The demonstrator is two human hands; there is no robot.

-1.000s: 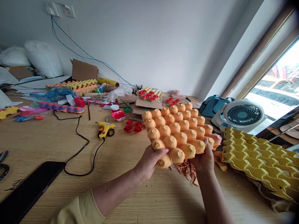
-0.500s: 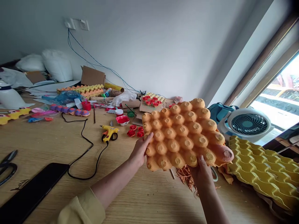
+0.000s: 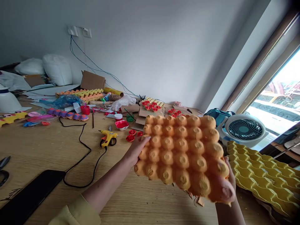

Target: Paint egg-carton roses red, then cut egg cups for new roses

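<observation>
An orange egg tray (image 3: 182, 147) is held up above the table, its bumpy underside facing me and its lower right corner tinted pink. My left hand (image 3: 138, 148) grips the tray's left edge, thumb on the front and fingers hidden behind. At the right edge my right hand (image 3: 231, 175) holds it too, mostly covered by the tray. Orange scraps (image 3: 199, 200) lie on the wood under it. Just left of the tray are red paper roses (image 3: 130, 138) and a bowl of red paint (image 3: 122, 125).
A yellow egg tray (image 3: 262, 175) lies at the right, below a fan (image 3: 246, 128). A yellow glue gun (image 3: 108, 137) trails its cord to a black strip-like object (image 3: 32, 195). Scissors (image 3: 4, 168) are at the far left. Cardboard (image 3: 93, 80) and craft supplies crowd the back.
The orange tray has come lower and tilted, its right side dropping. My right hand has shifted from the tray's bottom edge to its right edge. My left hand still holds the left side.
</observation>
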